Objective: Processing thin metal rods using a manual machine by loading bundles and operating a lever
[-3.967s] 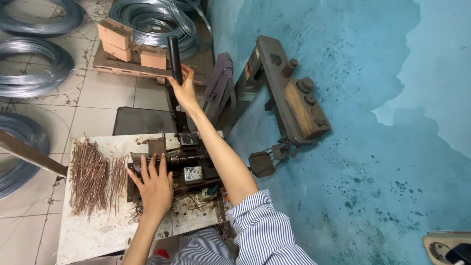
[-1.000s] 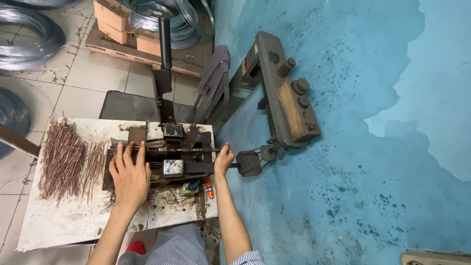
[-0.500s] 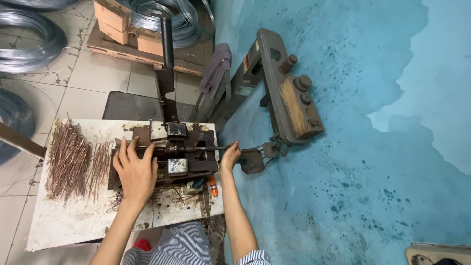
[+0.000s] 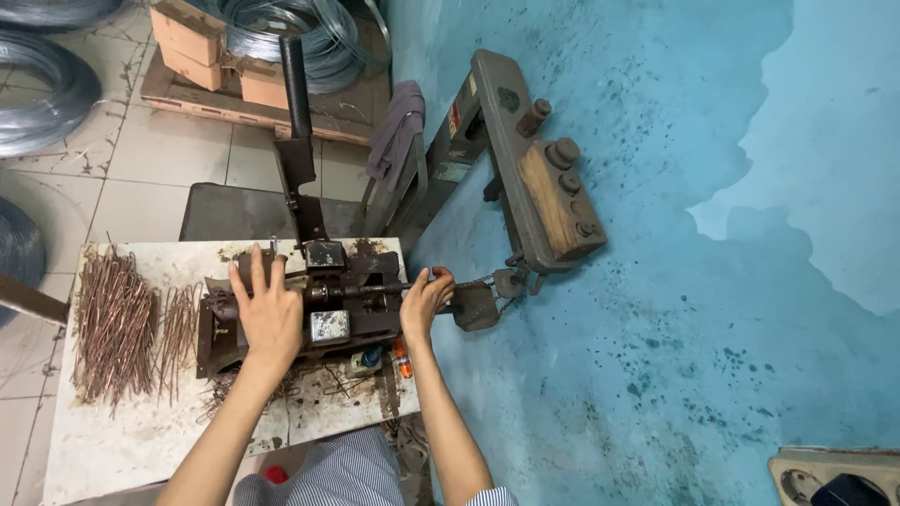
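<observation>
— Where were my hands?
— My left hand [image 4: 267, 309] lay flat, fingers spread, on the rusty dark metal bench press [image 4: 314, 305]; my right hand [image 4: 424, 302] gripped its thin horizontal steel rod [image 4: 375, 290].
— And the stock?
— The heap of rusty brown wire pieces [image 4: 117, 323] lay just beyond my left hand.

Left hand [image 4: 269, 314] covers the machine [image 4: 342, 290] (perhaps a rod).

Two hands [image 4: 272, 314], one press [image 4: 328, 290]
</observation>
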